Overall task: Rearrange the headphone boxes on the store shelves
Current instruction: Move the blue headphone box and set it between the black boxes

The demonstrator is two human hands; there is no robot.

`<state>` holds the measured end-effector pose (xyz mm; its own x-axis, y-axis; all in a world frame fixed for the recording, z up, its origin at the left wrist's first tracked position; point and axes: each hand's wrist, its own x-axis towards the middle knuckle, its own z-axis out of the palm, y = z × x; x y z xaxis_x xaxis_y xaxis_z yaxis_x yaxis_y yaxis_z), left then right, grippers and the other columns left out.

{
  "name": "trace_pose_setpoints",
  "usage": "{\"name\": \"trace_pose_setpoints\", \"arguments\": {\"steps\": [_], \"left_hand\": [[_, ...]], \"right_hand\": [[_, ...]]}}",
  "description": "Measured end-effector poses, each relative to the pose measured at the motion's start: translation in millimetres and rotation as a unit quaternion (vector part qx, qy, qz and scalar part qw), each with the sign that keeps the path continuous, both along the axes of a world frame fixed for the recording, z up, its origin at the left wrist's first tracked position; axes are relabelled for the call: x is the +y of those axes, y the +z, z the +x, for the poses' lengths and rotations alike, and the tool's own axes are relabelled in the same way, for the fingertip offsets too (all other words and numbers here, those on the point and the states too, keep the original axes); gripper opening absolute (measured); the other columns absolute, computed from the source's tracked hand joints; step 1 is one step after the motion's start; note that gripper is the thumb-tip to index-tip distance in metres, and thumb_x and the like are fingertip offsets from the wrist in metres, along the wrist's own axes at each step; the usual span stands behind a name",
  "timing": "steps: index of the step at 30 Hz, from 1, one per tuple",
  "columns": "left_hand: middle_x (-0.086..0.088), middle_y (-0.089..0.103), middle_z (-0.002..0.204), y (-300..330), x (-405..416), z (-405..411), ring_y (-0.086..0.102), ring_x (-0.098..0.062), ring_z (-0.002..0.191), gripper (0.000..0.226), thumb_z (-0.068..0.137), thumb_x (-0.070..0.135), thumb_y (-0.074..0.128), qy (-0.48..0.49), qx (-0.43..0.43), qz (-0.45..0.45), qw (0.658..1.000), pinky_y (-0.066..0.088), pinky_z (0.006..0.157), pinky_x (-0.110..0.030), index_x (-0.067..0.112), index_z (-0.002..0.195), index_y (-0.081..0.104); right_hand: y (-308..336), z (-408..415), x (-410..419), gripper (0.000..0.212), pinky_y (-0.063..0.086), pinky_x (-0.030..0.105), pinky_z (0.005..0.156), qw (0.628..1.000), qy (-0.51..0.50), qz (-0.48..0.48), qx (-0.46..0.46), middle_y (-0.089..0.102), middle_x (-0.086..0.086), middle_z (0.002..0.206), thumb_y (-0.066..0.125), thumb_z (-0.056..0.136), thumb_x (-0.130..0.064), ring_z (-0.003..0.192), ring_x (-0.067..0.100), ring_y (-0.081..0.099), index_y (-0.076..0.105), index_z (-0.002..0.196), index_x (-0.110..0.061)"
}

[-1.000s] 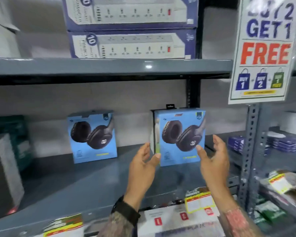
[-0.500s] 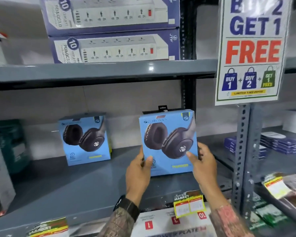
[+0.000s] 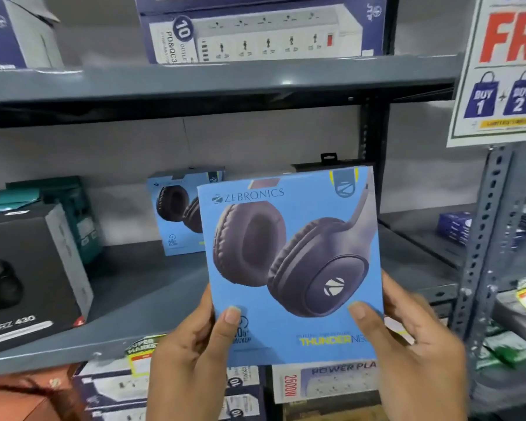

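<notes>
I hold a blue headphone box [image 3: 289,262] upright in front of the middle shelf [image 3: 152,287], off the shelf and close to the camera. My left hand [image 3: 192,357] grips its lower left edge, thumb on the front face. My right hand [image 3: 419,344] grips its lower right edge, thumb also on the front. A second, matching blue headphone box [image 3: 176,214] stands at the back of the shelf, partly hidden behind the held one. A black hang tab [image 3: 328,158] shows above the held box's top edge.
A black headphone box [image 3: 28,275] stands at the shelf's left, teal boxes [image 3: 70,208] behind it. Power strip boxes [image 3: 261,31] sit on the upper shelf. A promo sign [image 3: 501,71] hangs on the right upright [image 3: 480,253]. More power strip boxes [image 3: 325,381] lie below.
Both hands closed on the right-hand blue box, lifted it off the shelf and drew it toward the camera. The view shifted right and closer; the other blue box stayed put.
</notes>
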<state>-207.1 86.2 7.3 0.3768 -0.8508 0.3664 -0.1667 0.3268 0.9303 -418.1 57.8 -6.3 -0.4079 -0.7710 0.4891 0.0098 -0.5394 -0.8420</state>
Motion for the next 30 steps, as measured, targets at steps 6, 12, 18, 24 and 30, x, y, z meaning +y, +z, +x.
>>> {"name": "trace_pose_setpoints", "arguments": {"steps": [6,12,18,24,30], "left_hand": [[0.031,0.082,0.108,-3,-2,25,0.072,0.017,0.107,0.054,0.079,0.053,0.068,0.013,-0.019,0.015,1.0,0.057,0.094,-0.019,0.058,0.132,0.065],[0.026,0.083,0.114,4,-48,99,0.074,0.007,0.113,0.043,0.104,0.029,0.066,0.038,-0.096,0.001,0.995,0.055,0.098,-0.029,0.05,0.14,0.066],[0.026,0.084,0.104,6,-141,182,0.078,-0.017,0.112,0.032,0.108,0.016,0.061,0.067,-0.118,0.02,0.991,0.059,0.106,-0.051,0.039,0.125,0.075],[-0.01,0.081,0.126,-13,-190,204,0.073,-0.037,0.121,0.034,0.106,-0.002,0.058,0.022,-0.036,0.036,0.998,0.053,0.113,-0.055,0.024,0.123,0.072],[0.017,0.085,0.104,-14,-194,202,0.076,-0.022,0.11,0.036,0.106,0.0,0.058,0.017,-0.033,0.073,0.997,0.062,0.098,-0.028,0.024,0.13,0.072]], "right_hand": [[-5,22,-8,0.065,0.055,0.008,0.078,0.999,-0.002,0.007,0.035,0.078,-0.011,0.106,0.085,0.083,-0.005,0.097,0.006,0.074,0.076,0.124,-0.054],[15,83,-64,0.062,0.063,0.027,0.082,0.992,0.064,0.007,0.113,0.084,-0.01,0.112,0.085,0.08,-0.007,0.096,0.005,0.081,0.075,0.118,-0.055],[31,162,-160,0.032,0.052,0.03,0.07,0.977,0.068,0.062,0.194,0.077,-0.018,0.086,0.085,0.073,-0.017,0.08,0.004,0.073,0.068,0.093,-0.035],[14,195,-209,0.035,0.038,0.015,0.061,0.964,0.05,0.098,0.243,0.075,-0.004,0.095,0.084,0.08,-0.01,0.082,0.017,0.068,0.059,0.095,-0.028],[4,198,-215,0.034,0.057,0.041,0.083,0.963,0.044,0.12,0.238,0.077,0.006,0.109,0.081,0.082,-0.004,0.1,0.03,0.073,0.063,0.108,-0.016]]}}
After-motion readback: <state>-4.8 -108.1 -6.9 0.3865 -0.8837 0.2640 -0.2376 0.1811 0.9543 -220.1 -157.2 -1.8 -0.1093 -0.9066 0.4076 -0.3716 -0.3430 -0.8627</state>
